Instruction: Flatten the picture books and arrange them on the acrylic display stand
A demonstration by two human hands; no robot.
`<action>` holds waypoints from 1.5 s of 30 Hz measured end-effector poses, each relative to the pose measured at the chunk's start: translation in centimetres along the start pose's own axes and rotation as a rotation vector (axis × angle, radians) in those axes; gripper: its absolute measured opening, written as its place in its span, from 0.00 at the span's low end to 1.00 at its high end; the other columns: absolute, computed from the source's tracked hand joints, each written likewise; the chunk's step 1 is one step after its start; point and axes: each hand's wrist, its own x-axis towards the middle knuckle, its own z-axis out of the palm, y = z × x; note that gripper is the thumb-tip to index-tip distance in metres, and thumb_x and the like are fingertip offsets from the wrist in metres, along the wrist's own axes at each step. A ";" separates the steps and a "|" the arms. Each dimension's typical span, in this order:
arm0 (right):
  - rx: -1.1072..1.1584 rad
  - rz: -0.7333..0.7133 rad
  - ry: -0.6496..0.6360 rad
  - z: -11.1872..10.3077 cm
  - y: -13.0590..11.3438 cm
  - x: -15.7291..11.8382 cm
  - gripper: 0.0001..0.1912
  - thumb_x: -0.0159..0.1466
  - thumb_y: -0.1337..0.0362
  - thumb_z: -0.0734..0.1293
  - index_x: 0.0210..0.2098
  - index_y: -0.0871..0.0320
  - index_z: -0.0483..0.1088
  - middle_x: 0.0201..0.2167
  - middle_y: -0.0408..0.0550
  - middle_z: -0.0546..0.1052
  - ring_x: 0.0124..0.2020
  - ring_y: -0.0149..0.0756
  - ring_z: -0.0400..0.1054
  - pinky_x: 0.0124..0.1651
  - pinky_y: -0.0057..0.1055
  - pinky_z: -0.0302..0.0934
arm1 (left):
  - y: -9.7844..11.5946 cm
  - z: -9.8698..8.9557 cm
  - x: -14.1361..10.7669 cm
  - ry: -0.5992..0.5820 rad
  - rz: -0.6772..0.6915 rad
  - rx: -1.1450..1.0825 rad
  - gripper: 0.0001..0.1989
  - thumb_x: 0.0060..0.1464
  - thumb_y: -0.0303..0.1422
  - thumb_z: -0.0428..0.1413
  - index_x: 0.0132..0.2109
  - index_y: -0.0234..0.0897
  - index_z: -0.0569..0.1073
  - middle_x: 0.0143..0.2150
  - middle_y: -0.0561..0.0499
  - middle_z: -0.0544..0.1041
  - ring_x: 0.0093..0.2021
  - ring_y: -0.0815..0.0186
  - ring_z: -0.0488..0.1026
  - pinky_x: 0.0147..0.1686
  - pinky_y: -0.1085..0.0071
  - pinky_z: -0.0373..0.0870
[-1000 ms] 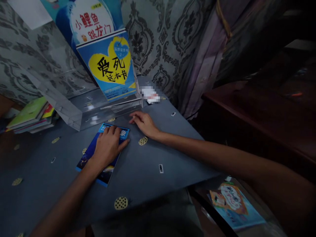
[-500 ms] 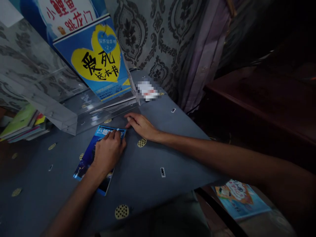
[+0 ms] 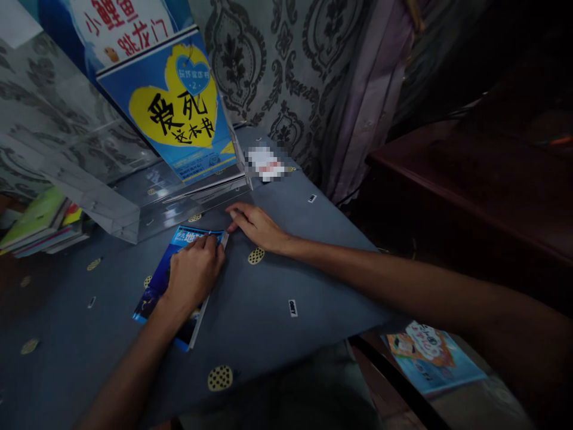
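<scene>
Book (image 3: 156, 286): lies flat on the table (image 3: 259, 334), near side of the clear stand (image 3: 123, 221), a little apart from it, with the title end towards it. Looks closed, or almost closed, with a pale edge of pages to see on the right side.

Left hand (image 3: 192, 272): rests palm down on the cover, in front of the stand, with fingers close together and softly bent, clamped on nothing that can be seen. Right hand (image 3: 264, 232): just by the right front corner of the stand, fingers bent, beside the top corner of the book. Cannot tell if touching that corner, nor if thumb and forefinger meet.

In the stand: heart book (image 3: 179, 113), leaning back and facing forward. To the left of the stand: stack (image 3: 42, 221) of thin books. Just right of it: white thing (image 3: 266, 162), too blurred to name. Far lower right from it, below table height: low book (image 3: 436, 358).

By judgement, in hand now: a step of steadying or pressing the cover. For a next move of cover or corner, would call for a light pinch at the edge nearest the stand, and for even pressure from above, so as not to slide or crease the pages.
</scene>
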 end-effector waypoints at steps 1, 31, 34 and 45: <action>-0.001 0.000 -0.001 0.0 0.0 0.0 0.12 0.75 0.66 0.58 0.50 0.59 0.72 0.33 0.46 0.82 0.40 0.34 0.78 0.47 0.31 0.64 | 0.0 0.0 0.0 0.003 0.006 0.000 0.15 0.69 0.34 0.45 0.46 0.35 0.75 0.46 0.41 0.82 0.47 0.52 0.82 0.35 0.66 0.73; -0.600 -0.423 -0.187 0.3 0.0 -1.8 0.15 0.75 0.63 0.57 0.46 0.61 0.74 0.35 0.53 0.79 0.39 0.41 0.71 0.52 0.40 0.60 | -10.5 3.0 -5.1 -0.032 0.472 -0.354 0.31 0.64 0.51 0.53 0.69 0.47 0.65 0.72 0.44 0.63 0.70 0.52 0.63 0.65 0.53 0.67; -0.689 -0.480 -0.236 0.5 0.0 -2.0 0.16 0.75 0.62 0.55 0.47 0.60 0.73 0.36 0.54 0.78 0.40 0.42 0.70 0.54 0.42 0.58 | -13.1 4.6 -8.1 -0.022 0.513 -0.355 0.41 0.57 0.56 0.58 0.72 0.51 0.57 0.75 0.43 0.58 0.73 0.48 0.57 0.68 0.46 0.60; -0.696 -0.407 -0.312 1.9 0.5 1.7 0.16 0.74 0.62 0.60 0.56 0.58 0.71 0.52 0.58 0.78 0.54 0.49 0.68 0.57 0.46 0.56 | -10.1 5.7 -8.6 0.123 0.440 -0.286 0.31 0.66 0.49 0.51 0.71 0.43 0.62 0.71 0.41 0.65 0.71 0.51 0.61 0.68 0.45 0.59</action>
